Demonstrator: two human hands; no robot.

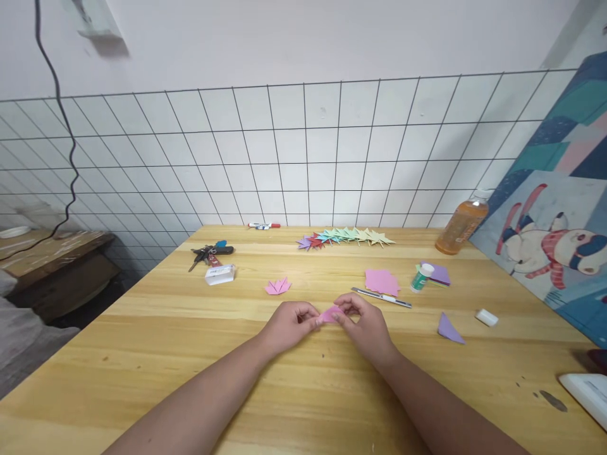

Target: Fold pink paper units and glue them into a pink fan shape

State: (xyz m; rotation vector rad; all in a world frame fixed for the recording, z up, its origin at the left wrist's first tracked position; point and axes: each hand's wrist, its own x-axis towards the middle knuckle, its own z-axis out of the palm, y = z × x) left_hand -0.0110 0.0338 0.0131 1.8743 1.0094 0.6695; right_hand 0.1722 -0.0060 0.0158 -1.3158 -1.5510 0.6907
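Observation:
A small piece of folded pink paper (331, 314) is held between my two hands, just above the middle of the wooden table. My left hand (290, 325) pinches its left end between thumb and fingers. On the other end, my right hand (364, 326) has thumb and fingertips closed over the paper. Some of the paper is hidden behind the fingers. Beyond my left hand lies a folded pink paper piece (277, 287) with several points. Past my right hand are a utility knife (382, 297) and a stack of pink paper squares (382, 282).
Folded paper stars (348, 237) line the back, near a marker (264, 225). Keys (208, 254) and a white box (220, 274) sit left. Rightward are a glue stick (422, 277), purple squares (441, 274), a purple folded piece (450, 328), an eraser (486, 317) and a bottle (461, 225).

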